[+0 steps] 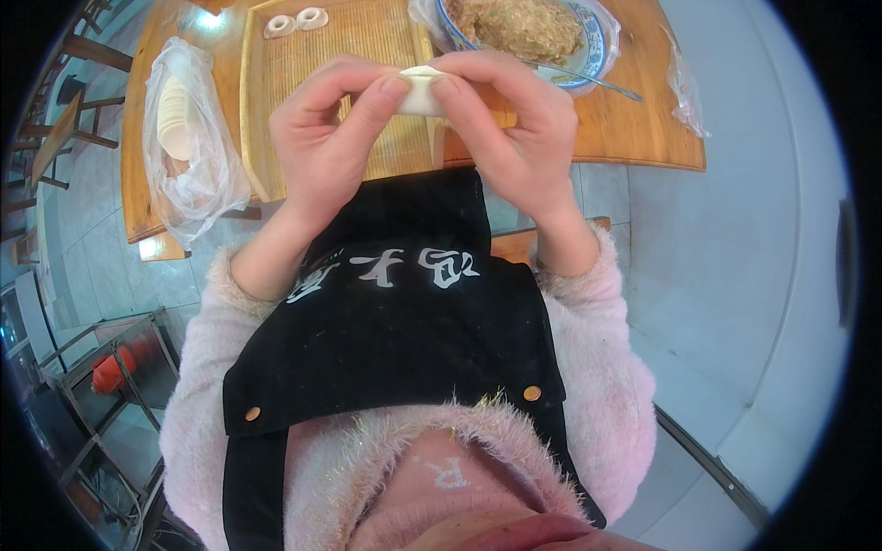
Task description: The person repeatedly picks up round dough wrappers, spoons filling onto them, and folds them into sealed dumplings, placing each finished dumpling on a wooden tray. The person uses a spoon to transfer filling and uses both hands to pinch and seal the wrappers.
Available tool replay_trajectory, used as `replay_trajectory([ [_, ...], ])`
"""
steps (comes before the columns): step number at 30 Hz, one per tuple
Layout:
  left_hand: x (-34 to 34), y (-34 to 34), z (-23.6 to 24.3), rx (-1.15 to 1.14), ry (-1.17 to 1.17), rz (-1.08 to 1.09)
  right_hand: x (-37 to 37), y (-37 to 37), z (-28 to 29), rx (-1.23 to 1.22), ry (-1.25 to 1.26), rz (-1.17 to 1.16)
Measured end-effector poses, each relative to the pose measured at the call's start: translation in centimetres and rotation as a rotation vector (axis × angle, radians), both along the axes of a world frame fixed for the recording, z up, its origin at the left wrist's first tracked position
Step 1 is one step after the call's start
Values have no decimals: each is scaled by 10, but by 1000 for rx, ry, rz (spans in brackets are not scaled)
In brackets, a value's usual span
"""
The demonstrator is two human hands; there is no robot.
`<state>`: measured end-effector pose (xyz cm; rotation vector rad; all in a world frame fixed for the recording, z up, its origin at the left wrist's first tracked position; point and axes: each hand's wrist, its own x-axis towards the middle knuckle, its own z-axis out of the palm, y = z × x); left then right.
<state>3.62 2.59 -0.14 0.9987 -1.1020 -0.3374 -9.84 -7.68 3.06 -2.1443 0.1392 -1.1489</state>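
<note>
Between both hands, a folded white dumpling [422, 95] is held up over the near part of the bamboo tray. My left hand [333, 124] pinches its left end between thumb and bent forefinger. The right end is gripped the same way by my right hand [514, 124]. Two shaped dumplings [296, 21] sit at the tray's far left corner. Beyond my right hand stands a blue-and-white bowl [597, 37] of minced filling [519, 29], with a metal utensil [602, 84] resting across its rim. What lies inside the folded wrapper is hidden.
The slatted bamboo tray [354, 37] rests on a wooden table [661, 129]. At its left, a clear plastic bag [197, 197] holds a stack of round wrappers [173, 115]. Crumpled plastic [682, 83] hangs at the table's right edge. A metal rack [110, 386] stands at lower left.
</note>
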Motion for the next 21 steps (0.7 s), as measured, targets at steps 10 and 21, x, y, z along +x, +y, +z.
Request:
replay_trajectory([
  [10, 4, 0, 5, 73, -54, -17, 4, -2, -2, -128, -38, -46],
  [21, 6, 0, 5, 80, -42, -27, 6, -8, 4, -235, 71, -2],
])
